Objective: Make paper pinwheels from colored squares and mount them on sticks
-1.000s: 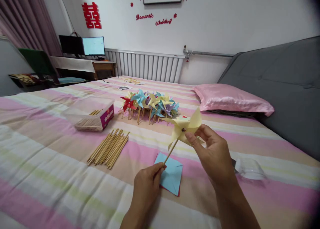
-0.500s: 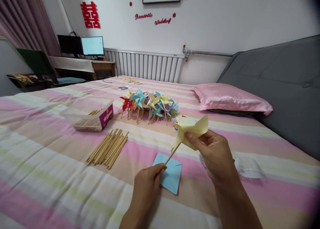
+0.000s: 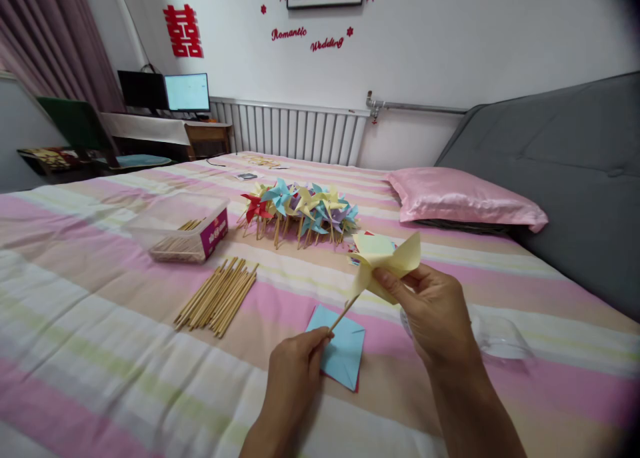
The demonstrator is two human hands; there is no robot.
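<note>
The right hand (image 3: 437, 305) pinches the yellow paper pinwheel (image 3: 386, 261) – now turned more edge-on than one second ago – while the left hand (image 3: 295, 367) grips its thin stick (image 3: 345, 313).

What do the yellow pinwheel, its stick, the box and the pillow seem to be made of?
Pinwheel: probably matte paper; its blades are thin and bend softly.
Stick: likely wood or bamboo, plain tan; I can't tell which.
Box: apparently clear plastic, given its see-through walls.
Pillow: satin-like fabric, judging by its sheen and soft folds; fibre unclear.
</note>
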